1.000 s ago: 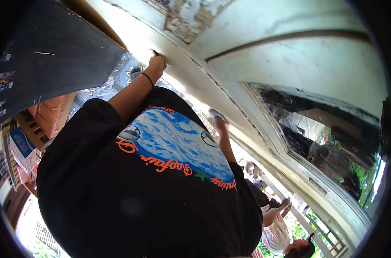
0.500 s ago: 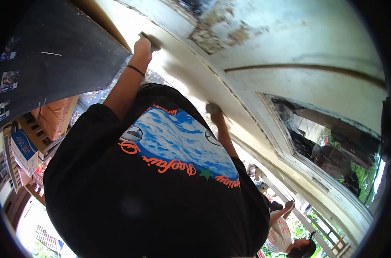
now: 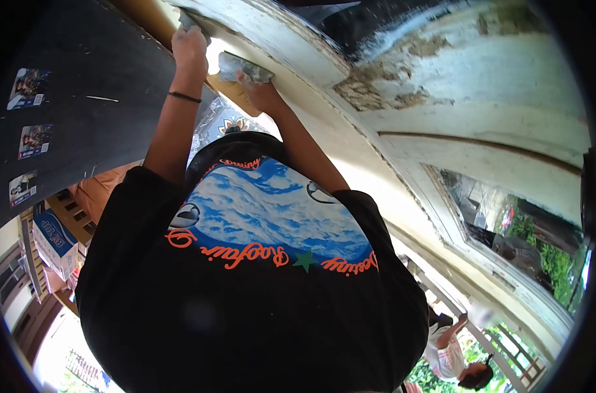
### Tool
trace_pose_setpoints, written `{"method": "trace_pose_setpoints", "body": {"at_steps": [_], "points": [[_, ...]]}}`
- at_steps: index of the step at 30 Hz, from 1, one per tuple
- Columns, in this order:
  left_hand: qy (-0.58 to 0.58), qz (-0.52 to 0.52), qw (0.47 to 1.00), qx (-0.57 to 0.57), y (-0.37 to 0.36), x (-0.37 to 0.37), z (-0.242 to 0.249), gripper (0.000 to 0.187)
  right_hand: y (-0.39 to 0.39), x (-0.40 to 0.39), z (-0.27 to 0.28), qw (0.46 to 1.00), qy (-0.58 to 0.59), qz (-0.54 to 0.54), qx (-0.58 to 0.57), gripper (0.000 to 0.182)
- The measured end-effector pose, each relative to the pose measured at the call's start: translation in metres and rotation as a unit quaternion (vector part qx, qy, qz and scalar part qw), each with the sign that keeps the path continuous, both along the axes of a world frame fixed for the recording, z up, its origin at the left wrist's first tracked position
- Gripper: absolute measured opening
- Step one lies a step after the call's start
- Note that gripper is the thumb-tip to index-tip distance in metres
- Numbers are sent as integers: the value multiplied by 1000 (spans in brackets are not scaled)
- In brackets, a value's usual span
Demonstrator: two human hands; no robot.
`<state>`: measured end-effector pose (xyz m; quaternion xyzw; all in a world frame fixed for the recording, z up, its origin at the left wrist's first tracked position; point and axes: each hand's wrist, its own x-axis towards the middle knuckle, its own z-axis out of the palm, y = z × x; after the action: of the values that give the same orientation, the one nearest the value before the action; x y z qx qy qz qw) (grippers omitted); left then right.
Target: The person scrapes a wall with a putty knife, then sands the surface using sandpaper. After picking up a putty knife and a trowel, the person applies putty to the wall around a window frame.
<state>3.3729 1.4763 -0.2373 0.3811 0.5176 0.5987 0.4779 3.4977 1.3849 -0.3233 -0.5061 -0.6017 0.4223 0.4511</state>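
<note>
An old white door [image 3: 481, 98] with peeling paint [image 3: 383, 92] and a glass pane [image 3: 507, 223] stretches across the view. My left hand [image 3: 190, 46], a dark band on its wrist, is closed on a small grey tool [image 3: 188, 19] pressed against the door's edge near the top. Beside it my right hand [image 3: 260, 90] grips a flat grey scraper blade [image 3: 244, 65], held against the same white edge. The two hands are about a hand's width apart. My black printed shirt [image 3: 259, 262] fills the lower middle.
A dark board [image 3: 82, 98] with small stickers stands at the left. Cardboard boxes [image 3: 54, 237] and wooden crates are stacked below it. Another person in a light shirt [image 3: 450, 350] is at the lower right, beyond the door, near a railing and greenery.
Both hands have moved up along the door's edge. My right hand travelled farthest, from the middle of the edge to just beside my left hand.
</note>
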Motion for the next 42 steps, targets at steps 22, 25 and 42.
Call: {"method": "trace_pose_setpoints", "body": {"at_steps": [22, 25, 42], "points": [[-128, -170, 920, -328, -145, 132, -142, 23, -461, 344, -73, 699, -455, -294, -466, 44], [-155, -99, 935, -303, -121, 108, -136, 30, -404, 323, -105, 740, -495, -72, -450, 39], [-42, 60, 991, 116, 12, -24, 37, 24, 11, -20, 8, 997, -36, -34, 54, 25]]}}
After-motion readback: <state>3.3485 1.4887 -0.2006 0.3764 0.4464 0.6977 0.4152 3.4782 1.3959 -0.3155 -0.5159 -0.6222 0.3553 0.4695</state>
